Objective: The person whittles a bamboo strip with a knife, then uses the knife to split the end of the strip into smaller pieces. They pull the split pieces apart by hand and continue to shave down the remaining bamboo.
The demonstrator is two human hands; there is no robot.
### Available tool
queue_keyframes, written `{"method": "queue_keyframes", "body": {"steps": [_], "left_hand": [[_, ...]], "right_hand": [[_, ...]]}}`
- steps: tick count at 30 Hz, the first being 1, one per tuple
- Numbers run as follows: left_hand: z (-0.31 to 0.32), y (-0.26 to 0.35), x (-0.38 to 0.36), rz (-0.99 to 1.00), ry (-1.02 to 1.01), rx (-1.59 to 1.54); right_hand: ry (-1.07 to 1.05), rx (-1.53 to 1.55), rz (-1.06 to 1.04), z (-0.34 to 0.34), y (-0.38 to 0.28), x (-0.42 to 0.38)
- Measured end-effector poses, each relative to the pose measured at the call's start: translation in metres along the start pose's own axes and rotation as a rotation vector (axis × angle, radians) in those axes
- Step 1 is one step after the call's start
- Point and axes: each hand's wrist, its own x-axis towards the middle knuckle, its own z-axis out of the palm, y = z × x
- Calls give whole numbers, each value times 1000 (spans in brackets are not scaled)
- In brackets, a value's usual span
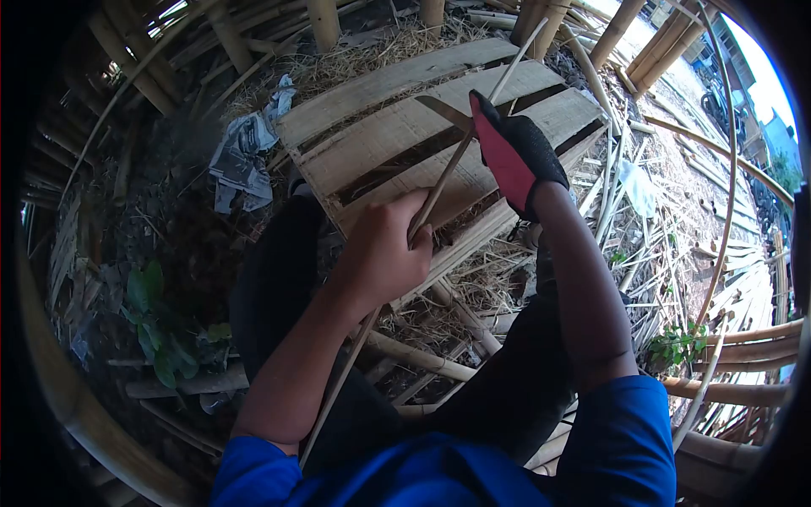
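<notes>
My bare left hand [390,249] is closed around a long thin bamboo strip [441,182], which runs diagonally from my lap up past the top of a slatted wooden pallet [372,127]. On my right hand [515,156] is a black and pink glove. That hand is closed on a knife, with its blade [445,112] pointing left and lying against the strip over the pallet. The knife's handle is hidden in the glove.
Crumpled newspaper [245,156] lies left of the pallet, near a leafy plant [152,325]. Bamboo poles [323,24] stand behind it. Split strips and shavings [667,245] cover the ground at right. My legs are below the pallet.
</notes>
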Motion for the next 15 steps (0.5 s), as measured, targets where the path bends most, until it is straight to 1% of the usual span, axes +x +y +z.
{"method": "queue_keyframes", "body": {"steps": [2, 3, 5, 6, 7, 8, 9, 10, 11, 12, 13, 14, 15], "left_hand": [[6, -2, -3, 196, 154, -93], [6, 0, -5, 207, 151, -89], [3, 5, -12, 37, 87, -306], [-2, 12, -16, 47, 84, -302], [-9, 23, -19, -218, -33, -397], [-13, 28, -24, -486, -151, -488], [-15, 26, -31, -476, -151, -487], [-18, 20, -39, -572, -300, -706], [-16, 16, -46, -666, -454, -925], [-8, 13, -52, -656, -459, -925], [0, 7, -58, -607, -403, -739], [5, 4, -62, -558, -343, -555], [7, 8, -62, -557, -345, -555]], "right_hand": [[319, 167, -356, 13, 35, 15], [331, 169, -356, 9, 41, 20], [416, 283, -448, 1, 52, 29], [435, 271, -368, -4, 51, 29], [446, 271, -372, -12, 45, 28], [389, 346, -205, -21, 39, 27], [329, 419, -40, -30, 33, 26], [338, 416, -43, -38, 29, 26], [238, 306, 53, -46, 25, 25], [139, 196, 149, -51, 24, 26], [146, 195, 152, -51, 25, 27], [117, 38, 139, -47, 25, 30], [82, -117, 126, -44, 23, 30]]}}
